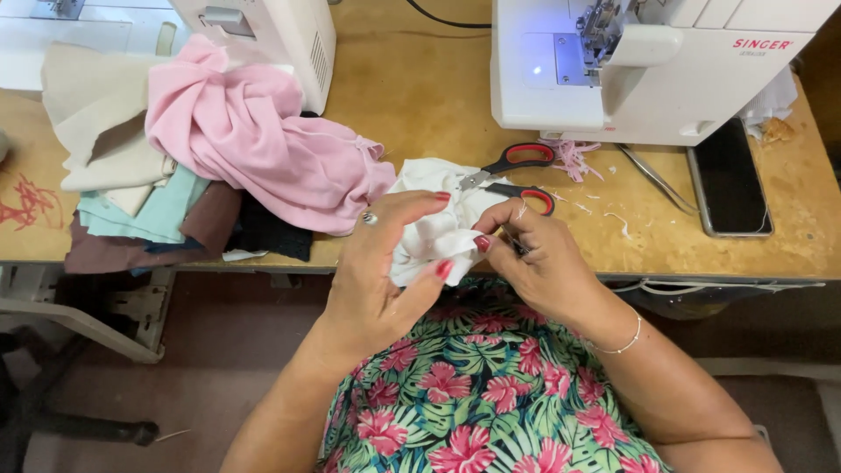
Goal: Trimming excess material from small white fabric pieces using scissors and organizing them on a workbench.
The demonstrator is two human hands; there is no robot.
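Both my hands hold a bunched piece of white cloth at the front edge of the wooden table. My left hand grips the cloth from the left, thumb and fingers around it. From the right, my right hand pinches its edge. Scissors with red and black handles lie on the table just behind the cloth, touching it.
A pile of pink, cream, mint and dark fabrics covers the table's left side. A white sewing machine stands at the back right, another at the back left. A dark phone and metal tweezers lie at right.
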